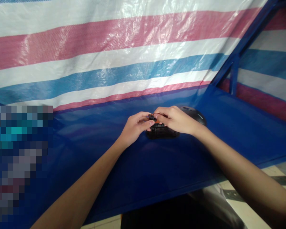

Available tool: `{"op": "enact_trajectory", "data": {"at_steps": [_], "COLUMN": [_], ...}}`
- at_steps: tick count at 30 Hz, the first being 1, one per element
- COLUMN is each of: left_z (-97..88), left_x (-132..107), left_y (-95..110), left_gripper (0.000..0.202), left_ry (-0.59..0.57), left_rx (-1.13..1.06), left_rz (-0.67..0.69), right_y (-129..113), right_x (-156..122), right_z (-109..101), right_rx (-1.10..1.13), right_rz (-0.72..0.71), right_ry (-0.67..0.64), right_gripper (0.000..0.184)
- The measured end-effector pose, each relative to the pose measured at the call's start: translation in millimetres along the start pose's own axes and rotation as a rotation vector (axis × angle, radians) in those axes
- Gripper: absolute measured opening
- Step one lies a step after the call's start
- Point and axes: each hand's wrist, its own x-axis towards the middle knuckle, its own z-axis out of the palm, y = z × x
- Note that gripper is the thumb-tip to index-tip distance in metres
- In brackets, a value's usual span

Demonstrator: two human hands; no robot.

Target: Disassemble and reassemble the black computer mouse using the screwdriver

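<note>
My left hand [136, 128] and my right hand [178, 120] meet over a small black device [160, 131] that lies on the blue table [143, 165]. Both hands have their fingers pinched together at its top, around a small dark part with an orange bit [154, 119]. Behind my right hand lies a black rounded shell [195, 114], like a computer mouse cover, partly hidden by the hand. I cannot make out exactly which piece each hand grips.
A striped pink, white and blue tarp [114, 57] hangs right behind the table. A blue metal frame post [234, 73] rises at the right. The table's front edge runs near me, with tiled floor [248, 206] below. A blurred patch covers the left.
</note>
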Motion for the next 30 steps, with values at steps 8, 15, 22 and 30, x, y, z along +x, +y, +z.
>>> {"op": "enact_trajectory", "data": {"at_steps": [8, 15, 22, 30], "left_z": [-0.2, -1.8, -3.5, -1.5], "left_x": [0.5, 0.6, 0.2, 1.4], "left_y": [0.5, -1.2, -2.7, -1.2], "left_gripper": [0.031, 0.032, 0.029, 0.022], "left_ry": [-0.009, -0.008, -0.007, 0.024], "left_rx": [0.009, 0.041, 0.081, 0.071], "left_rz": [0.013, 0.035, 0.058, 0.047], "right_y": [1.0, 1.9, 2.0, -1.1], "right_x": [-0.7, -0.5, -1.9, -0.2], "right_z": [0.1, -0.8, -1.9, -1.4], "right_rx": [0.005, 0.018, 0.030, 0.032], "right_rz": [-0.004, -0.009, -0.010, -0.019], "right_ry": [-0.001, 0.000, -0.001, 0.002], "right_gripper": [0.026, 0.027, 0.026, 0.024]}}
